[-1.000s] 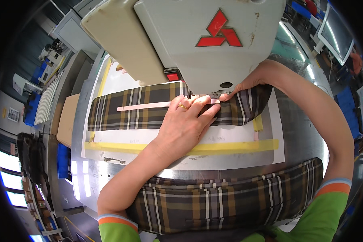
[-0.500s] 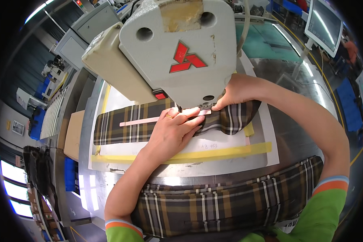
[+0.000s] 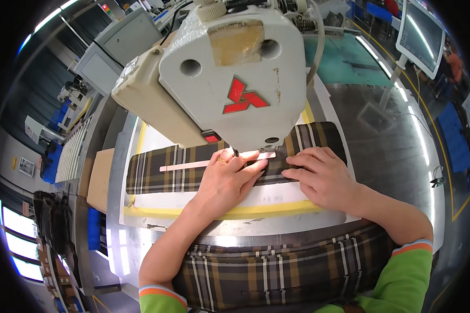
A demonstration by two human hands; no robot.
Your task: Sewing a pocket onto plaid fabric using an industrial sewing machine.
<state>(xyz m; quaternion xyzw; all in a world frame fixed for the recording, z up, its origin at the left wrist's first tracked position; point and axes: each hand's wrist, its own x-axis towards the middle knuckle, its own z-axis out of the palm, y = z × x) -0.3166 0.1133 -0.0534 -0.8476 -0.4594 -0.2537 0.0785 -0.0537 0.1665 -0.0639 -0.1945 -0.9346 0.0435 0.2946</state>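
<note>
The left hand point(image 3: 224, 181) and right hand point(image 3: 322, 180), fingers spread open, are resting on one flat plaid panel point(image 3: 318, 136), its one pink strip point(image 3: 185, 166) pointing nine-to-three o'clock.

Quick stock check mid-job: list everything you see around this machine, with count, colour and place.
Sewing machine head: one, pale grey, top centre
Cloth piece: one, dark plaid, under the machine
Strip: apparently one, pink, on the cloth piece
Paper: count unclear, white, under the cloth piece
Tape: several pieces, yellow, along the paper
Folded cloth: layers uncountable, dark plaid, nearest the person
Table: one, metallic grey, beneath the paper
Screen: one, white frame, upper right
Background clutter: uncountable
Sleeves: two, green with orange bands, lower edge
Hands: two, bare; left over the strip, right at the cloth piece's right part
</note>
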